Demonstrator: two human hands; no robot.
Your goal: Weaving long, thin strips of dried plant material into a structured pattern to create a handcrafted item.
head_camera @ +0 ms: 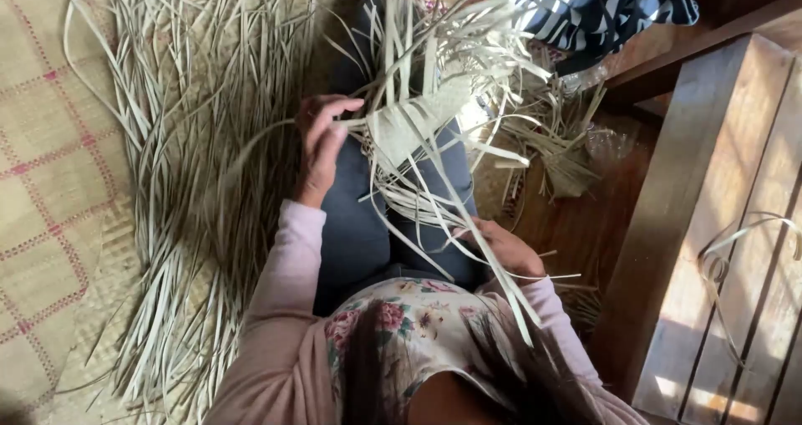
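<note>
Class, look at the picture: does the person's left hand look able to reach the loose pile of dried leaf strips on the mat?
Probably yes. The left hand pinches strips of the woven piece, and the pile of strips lies directly beside it, nothing between.

Soft daylight, moderately dim overall; brightest on the pale woven piece (418, 124) at centre and in sunlit patches on the wooden bench (735, 224) at near right; the lap lies shadowed; far edges slightly blurred, curved.

We see pale tan leaf strips (418, 124), a beige mat (50, 183) with pink-red checks, pink sleeves (276, 308), a floral top (401, 325), a navy-white striped cloth (593, 7).
</note>
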